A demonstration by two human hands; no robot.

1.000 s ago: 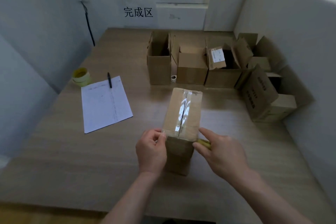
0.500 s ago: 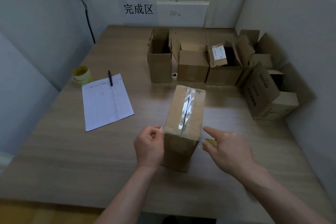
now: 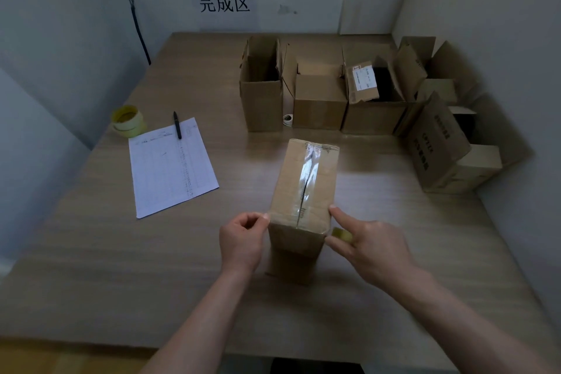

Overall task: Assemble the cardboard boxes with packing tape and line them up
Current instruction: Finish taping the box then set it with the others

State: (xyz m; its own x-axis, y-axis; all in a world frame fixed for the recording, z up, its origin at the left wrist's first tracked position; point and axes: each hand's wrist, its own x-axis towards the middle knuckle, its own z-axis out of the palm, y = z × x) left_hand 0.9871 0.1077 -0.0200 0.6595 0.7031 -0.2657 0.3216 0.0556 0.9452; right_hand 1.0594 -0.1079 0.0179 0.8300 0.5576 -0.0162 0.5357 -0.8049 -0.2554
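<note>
With our left hand [image 3: 241,241] curled, its grip pinching at the near left top corner of the tall brown cardboard box [image 3: 303,191] that stands near the front of the pale wooden worktop [image 3: 91,267], and our right hand [image 3: 368,244] holding a yellowish roll of packing tape [image 3: 341,234] while its forefinger touches the box's right top edge, we judge the clear tape strip [image 3: 307,174] along the top seam may lift or crease if we tear it off carelessly. Farther back, the open brown cardboard boxes [image 3: 318,91] stand in a loose row, and a hasty push could knock them out of line.
</note>
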